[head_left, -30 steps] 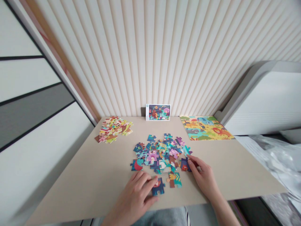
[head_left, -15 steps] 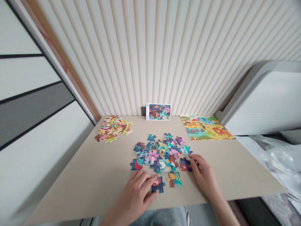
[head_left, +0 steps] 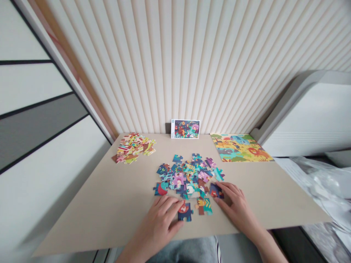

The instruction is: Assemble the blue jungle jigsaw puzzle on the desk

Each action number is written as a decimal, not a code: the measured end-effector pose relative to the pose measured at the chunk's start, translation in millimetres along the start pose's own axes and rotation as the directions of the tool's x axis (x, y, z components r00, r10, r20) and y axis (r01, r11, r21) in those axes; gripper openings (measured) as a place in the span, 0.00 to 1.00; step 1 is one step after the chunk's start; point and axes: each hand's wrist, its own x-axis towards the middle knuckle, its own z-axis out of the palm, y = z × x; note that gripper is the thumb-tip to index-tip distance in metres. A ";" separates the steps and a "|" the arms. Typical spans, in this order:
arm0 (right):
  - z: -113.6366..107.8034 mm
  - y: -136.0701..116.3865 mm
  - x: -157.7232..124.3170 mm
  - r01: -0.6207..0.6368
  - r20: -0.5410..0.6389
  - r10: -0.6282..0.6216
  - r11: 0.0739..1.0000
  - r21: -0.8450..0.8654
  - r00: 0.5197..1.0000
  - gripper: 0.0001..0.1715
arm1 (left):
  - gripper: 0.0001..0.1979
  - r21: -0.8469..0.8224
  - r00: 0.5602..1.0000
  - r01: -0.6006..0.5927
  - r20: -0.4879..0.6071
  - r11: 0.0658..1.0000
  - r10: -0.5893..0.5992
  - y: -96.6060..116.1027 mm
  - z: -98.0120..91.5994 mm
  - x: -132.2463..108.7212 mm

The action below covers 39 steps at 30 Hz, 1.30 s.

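Note:
My left hand (head_left: 164,217) rests on the table with its index finger and thumb at the left side of a dark blue puzzle piece (head_left: 185,214) with a red shape. My right hand (head_left: 236,204) has its thumb and fingers around the near and far edges of another dark blue puzzle piece (head_left: 215,191) with a red figure. Between the hands lies a teal and brown puzzle piece (head_left: 205,207) with a yellow hand-like shape. Just beyond is a loose heap of puzzle pieces (head_left: 189,175), many overlapping. A piece with a red dome (head_left: 161,188) lies beyond my left fingers.
A picture card (head_left: 186,129) of a dark, colourful scene stands against the pleated wall. Another heap of pieces (head_left: 134,148), red, yellow and green, lies at the table's back left. At the back right is an assembled animal puzzle (head_left: 241,148). Clear plastic wrapping (head_left: 318,179) is beside the table.
My right hand has shifted left, and its thumb and fingers now reach around the dark blue piece at the right. My left hand stays at its piece. The view has tilted slightly.

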 end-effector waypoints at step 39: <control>-3.4 12.0 3.2 0.015 -0.019 -0.017 0.993 -0.117 1.000 0.26 | 0.12 -0.045 0.999 -0.018 -0.037 0.999 0.016 7.4 -9.6 1.9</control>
